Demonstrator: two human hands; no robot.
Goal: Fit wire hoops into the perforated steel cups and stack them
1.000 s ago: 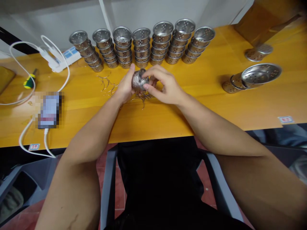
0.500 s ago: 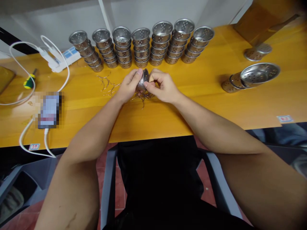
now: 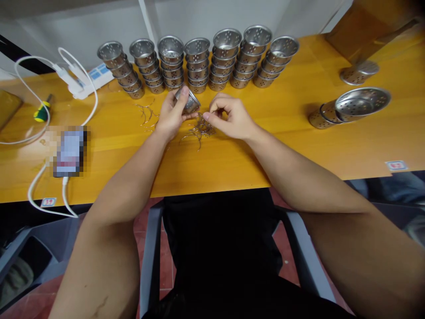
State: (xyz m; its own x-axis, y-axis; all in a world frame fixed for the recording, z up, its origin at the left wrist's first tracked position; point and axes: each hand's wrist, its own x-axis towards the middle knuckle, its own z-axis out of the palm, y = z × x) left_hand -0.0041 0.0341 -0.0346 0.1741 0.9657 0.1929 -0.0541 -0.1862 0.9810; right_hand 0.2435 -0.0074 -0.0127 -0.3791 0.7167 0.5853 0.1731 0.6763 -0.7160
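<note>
Head view, single frame inspected. Left hand is closed around one small perforated metal cup, thumb and fingers gripping its wall; the cup is tilted and raised just above the table, in front of the middle stacks. Right hand sits just beside it, not touching the cup, with thumb and forefinger pinched together over a loose pile of thin wire pieces lying on the table; whether a wire is actually caught in the pinch cannot be told at this size. A second, smaller scatter of wires lies to the left of the left hand.

Count of stock at the back edge: seven stacks of perforated cups standing in one row, touching or nearly touching, each several cups high; exact cup count per stack is not legible.

Right side: one larger perforated strainer resting on its side across other metal pieces, and one further metal piece behind it.

Left side: one white power strip with white cable, one screwdriver with green-yellow handle, one phone, blurred.
</note>
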